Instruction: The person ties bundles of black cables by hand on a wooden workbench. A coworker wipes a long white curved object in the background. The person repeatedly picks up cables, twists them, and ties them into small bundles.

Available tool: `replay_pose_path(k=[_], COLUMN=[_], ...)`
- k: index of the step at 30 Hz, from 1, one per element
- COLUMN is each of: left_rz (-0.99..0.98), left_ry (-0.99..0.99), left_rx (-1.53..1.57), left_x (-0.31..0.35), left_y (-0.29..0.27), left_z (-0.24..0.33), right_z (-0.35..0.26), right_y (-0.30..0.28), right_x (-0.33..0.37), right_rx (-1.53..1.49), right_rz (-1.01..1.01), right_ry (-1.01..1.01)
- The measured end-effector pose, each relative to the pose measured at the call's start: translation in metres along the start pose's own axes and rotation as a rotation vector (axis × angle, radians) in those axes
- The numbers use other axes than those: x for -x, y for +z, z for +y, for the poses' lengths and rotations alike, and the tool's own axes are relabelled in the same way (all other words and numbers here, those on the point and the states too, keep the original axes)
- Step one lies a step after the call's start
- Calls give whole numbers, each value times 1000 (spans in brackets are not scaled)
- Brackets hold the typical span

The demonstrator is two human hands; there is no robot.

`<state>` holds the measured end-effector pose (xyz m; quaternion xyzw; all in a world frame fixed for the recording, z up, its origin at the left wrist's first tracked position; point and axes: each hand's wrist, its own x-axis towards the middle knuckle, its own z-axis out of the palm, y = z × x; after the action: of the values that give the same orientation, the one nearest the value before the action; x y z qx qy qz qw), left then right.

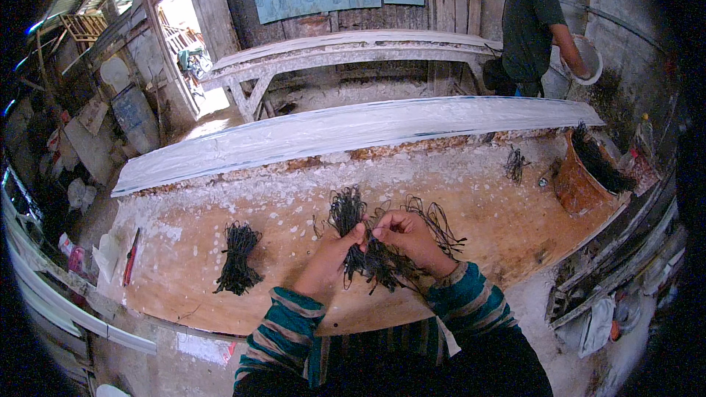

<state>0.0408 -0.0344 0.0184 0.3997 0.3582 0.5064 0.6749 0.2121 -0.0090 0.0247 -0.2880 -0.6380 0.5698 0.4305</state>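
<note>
My left hand [334, 254] is closed round a bundle of thin dark looped cords [346, 209], holding it just above the wooden table. Close beside it, my right hand [412, 239] pinches at the bundle with thumb and forefinger, apparently on a dark cord strand. More loose cord loops [441, 222] spread out behind and to the right of that hand, and cut ends hang below both hands. A second bundle of dark cords [239, 259] lies on the table to the left, pinched in at its middle. A smaller tangle of cords [517, 165] rests farther right.
An orange-brown container [577, 184] full of dark cords lies tipped at the table's right end. A red cutter [132, 256] sits near the left edge. Along the back runs a raised white-coated board [353, 129]. A person [531, 26] holding a white basin [586, 60] stands beyond.
</note>
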Motion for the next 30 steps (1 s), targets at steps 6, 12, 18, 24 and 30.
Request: replay_pose_path(k=[6, 12, 18, 24, 30], left_rz=[-110, -97, 30, 39, 102], left_ry=[6, -47, 47, 87, 176], left_rx=[-79, -86, 101, 183, 253], left_x=[5, 3, -1, -6, -7], left_y=[9, 5, -6, -15, -24], left_z=[-3, -2, 5, 5, 10], right_z=[9, 7, -14, 13, 11], right_y=[1, 1, -19, -32, -30], right_x=[-1, 1, 3, -3, -1], right_rx=[65, 72, 245, 486, 448], right_rz=[-21, 17, -41, -269, -62], right_ry=[4, -11, 70, -132, -14])
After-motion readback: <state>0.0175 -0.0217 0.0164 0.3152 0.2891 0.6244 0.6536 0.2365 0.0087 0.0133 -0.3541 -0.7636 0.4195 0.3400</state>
